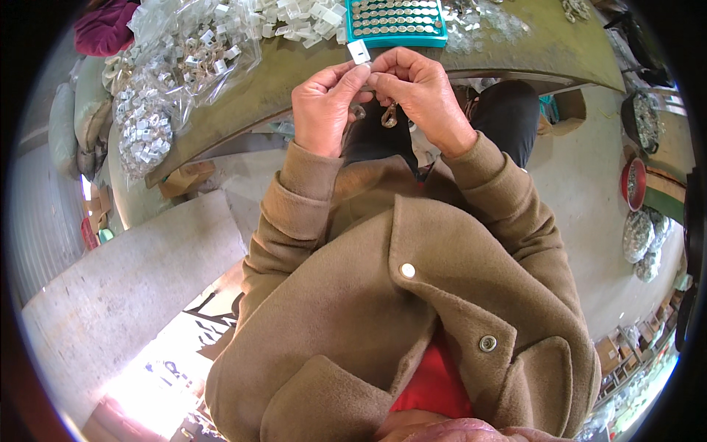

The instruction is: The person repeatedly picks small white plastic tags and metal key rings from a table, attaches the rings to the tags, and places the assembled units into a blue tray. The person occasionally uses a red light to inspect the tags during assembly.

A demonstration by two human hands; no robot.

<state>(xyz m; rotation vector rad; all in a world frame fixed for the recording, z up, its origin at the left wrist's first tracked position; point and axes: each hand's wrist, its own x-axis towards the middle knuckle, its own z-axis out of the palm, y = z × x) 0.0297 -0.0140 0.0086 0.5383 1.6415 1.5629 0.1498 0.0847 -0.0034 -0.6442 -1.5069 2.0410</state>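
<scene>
My left hand (324, 103) pinches a small white square piece with a dark slot (359, 51) between thumb and fingers, just over the near edge of the table. Right beside it, my right hand (427, 88) has thumb and forefinger pressed together; what they hold is too small to make out. Below the fingers dangles a shiny brownish loop (389, 116), and which hand carries it is hidden. Beyond my hands stands a teal tray (396, 40) with rows of round silvery discs.
Clear plastic bags of small white-tagged pieces (145, 136) spread over the table's left side. A heap of translucent white pieces (309, 18) lies left of the tray, and thin clear bits (486, 26) lie to its right. A red bowl (632, 184) stands far right.
</scene>
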